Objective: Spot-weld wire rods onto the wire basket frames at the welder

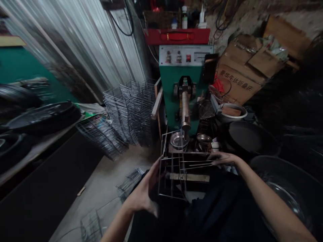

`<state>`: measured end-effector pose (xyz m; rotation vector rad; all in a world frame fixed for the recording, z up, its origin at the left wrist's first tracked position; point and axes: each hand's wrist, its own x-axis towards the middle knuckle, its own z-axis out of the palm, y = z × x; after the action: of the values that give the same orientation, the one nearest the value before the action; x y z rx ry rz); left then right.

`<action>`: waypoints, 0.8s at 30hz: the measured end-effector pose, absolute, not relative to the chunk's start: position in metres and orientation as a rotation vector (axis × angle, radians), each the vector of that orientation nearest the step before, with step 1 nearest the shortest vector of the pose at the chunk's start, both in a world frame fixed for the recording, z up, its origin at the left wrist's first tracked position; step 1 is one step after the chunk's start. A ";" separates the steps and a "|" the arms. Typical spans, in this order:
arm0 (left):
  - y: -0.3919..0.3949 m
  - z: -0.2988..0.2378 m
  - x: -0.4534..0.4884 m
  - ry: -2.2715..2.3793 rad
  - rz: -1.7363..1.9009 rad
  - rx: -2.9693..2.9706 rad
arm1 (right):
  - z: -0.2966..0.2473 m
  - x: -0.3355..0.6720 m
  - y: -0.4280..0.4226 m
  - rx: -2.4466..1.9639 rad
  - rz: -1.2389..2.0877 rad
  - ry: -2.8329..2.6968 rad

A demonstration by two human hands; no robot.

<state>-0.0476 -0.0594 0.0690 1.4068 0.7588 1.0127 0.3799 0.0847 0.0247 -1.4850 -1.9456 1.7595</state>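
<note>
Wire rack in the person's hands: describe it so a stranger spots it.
Find the green metal machine with the control panel. In front of it, a rectangular wire rack sits between the left hand and right hand. Unlike the grey racks stacked nearby, it alone is held.

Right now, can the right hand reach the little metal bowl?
Probably yes: the right hand on the wire rack is close to the little metal bowl, with nothing tall between.
</note>
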 end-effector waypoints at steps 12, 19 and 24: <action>-0.054 0.009 -0.018 1.148 0.988 1.588 | 0.016 0.376 0.092 -1.334 1.456 -1.943; -0.033 0.009 0.006 1.124 1.103 1.653 | 0.051 0.346 0.105 -1.260 1.261 -1.737; -0.018 0.008 0.008 1.079 1.151 1.682 | 0.050 0.343 0.118 -1.311 1.160 -1.713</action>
<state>0.0077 -0.0184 0.0080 1.6823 1.0790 1.1511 0.3430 0.1182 0.0502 -1.3107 -1.7126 1.1597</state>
